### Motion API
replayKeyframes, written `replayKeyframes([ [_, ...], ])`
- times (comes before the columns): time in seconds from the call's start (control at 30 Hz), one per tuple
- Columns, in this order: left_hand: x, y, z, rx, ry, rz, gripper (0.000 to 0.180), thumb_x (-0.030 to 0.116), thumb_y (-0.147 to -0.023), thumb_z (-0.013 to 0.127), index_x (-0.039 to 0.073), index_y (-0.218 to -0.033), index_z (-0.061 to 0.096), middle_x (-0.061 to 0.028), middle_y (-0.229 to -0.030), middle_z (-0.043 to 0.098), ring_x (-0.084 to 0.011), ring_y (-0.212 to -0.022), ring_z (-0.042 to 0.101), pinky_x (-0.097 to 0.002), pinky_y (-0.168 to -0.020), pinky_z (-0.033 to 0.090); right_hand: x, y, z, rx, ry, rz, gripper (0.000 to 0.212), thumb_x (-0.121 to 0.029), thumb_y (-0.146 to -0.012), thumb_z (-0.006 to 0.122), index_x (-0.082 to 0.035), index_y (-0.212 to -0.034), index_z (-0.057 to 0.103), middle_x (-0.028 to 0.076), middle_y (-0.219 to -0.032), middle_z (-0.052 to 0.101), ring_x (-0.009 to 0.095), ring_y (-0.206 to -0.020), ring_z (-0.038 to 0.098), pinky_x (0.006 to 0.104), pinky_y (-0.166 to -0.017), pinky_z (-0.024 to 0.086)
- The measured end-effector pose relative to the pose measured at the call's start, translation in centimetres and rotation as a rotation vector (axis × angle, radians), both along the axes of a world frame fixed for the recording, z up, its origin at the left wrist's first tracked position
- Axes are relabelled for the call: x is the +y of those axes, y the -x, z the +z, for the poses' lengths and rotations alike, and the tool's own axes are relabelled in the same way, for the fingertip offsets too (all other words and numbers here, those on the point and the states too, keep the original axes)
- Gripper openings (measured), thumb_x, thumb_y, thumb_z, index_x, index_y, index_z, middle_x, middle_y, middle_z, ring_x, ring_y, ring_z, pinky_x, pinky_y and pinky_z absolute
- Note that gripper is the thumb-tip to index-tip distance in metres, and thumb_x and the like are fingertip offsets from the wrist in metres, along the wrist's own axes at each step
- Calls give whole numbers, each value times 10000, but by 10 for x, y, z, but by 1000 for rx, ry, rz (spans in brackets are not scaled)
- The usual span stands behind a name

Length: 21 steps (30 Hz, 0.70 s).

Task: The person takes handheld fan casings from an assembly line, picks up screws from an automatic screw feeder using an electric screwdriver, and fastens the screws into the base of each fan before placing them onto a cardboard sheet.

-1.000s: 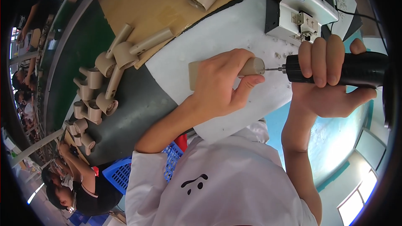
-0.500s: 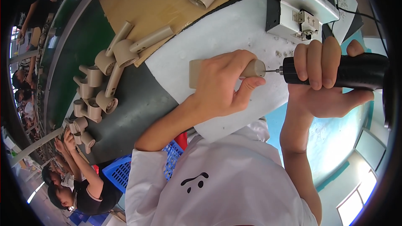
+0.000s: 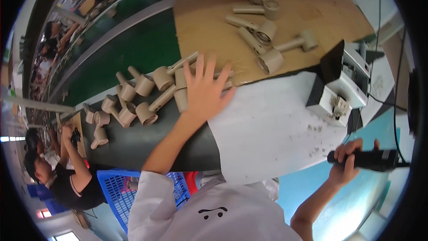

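My left hand [image 3: 206, 87] reaches over the bench with its fingers spread. Under and beside it lie beige hair dryers [image 3: 163, 78], partly covered by the palm; whether it touches them I cannot tell. My right hand [image 3: 347, 163] is wrapped round a black electric screwdriver [image 3: 372, 159], held off to the right past the edge of the white sheet [image 3: 263, 129]. The tool's thin bit points left, toward the sheet.
More beige hair dryers [image 3: 271, 60] lie on the brown cardboard [image 3: 325, 13]. A white and black screw feeder [image 3: 334, 98] stands at the right, with loose screws [image 3: 314, 128] near it. A blue basket [image 3: 111, 192] is below left. Co-workers sit along the green conveyor [image 3: 133, 40].
My left hand has let go of the hair dryer under the screwdriver and moved up and left to the others. My right hand has drawn the screwdriver down and away.
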State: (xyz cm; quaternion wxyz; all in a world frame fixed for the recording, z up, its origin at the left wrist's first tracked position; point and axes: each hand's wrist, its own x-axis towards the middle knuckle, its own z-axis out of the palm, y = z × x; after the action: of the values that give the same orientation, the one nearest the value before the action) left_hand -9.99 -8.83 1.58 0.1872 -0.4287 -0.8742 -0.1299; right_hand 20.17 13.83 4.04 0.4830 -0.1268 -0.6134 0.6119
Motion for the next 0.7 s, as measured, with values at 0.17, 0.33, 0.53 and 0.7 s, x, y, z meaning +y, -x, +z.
replayKeyframes([
  [0.17, -24, 75, -30, 99, 105, 84, 580, 518, -775, 684, 136, -1199, 582, -148, -1312, 518, -431, -1324, 375, -754, -974, 235, -1, -16, 6, -53, -15, -73, 827, -249, -885, 667, -122, -1495, 124, 68, -878, 422, 141, -688, 408, 281, -570, 388],
  [0.33, -90, 172, -34, -6, 210, 99, 630, 580, -821, 612, 100, -1225, 551, -134, -1263, 561, -421, -1253, 455, -609, -988, 349, 3, -8, 2, -72, -30, -116, 843, -300, -871, 695, -137, -1485, 141, 79, -863, 438, 150, -674, 430, 262, -552, 388],
  [0.53, -89, 215, -45, 97, 258, 107, 629, 476, -825, 656, 90, -1294, 498, -181, -1265, 530, -388, -1169, 506, -538, -951, 397, 9, -11, -2, -101, -15, -97, 733, -329, -923, 591, -49, -1467, 187, 95, -973, 448, 171, -792, 440, 311, -693, 415],
  [0.7, -15, 160, -25, -2, -138, -47, 480, 225, -795, 667, 76, -1231, 535, -205, -1274, 496, -399, -1173, 494, -511, -968, 401, 21, 4, -2, -153, -252, -238, 736, -407, -868, 631, -15, -1382, 279, 104, -999, 475, 180, -824, 465, 335, -728, 417],
])
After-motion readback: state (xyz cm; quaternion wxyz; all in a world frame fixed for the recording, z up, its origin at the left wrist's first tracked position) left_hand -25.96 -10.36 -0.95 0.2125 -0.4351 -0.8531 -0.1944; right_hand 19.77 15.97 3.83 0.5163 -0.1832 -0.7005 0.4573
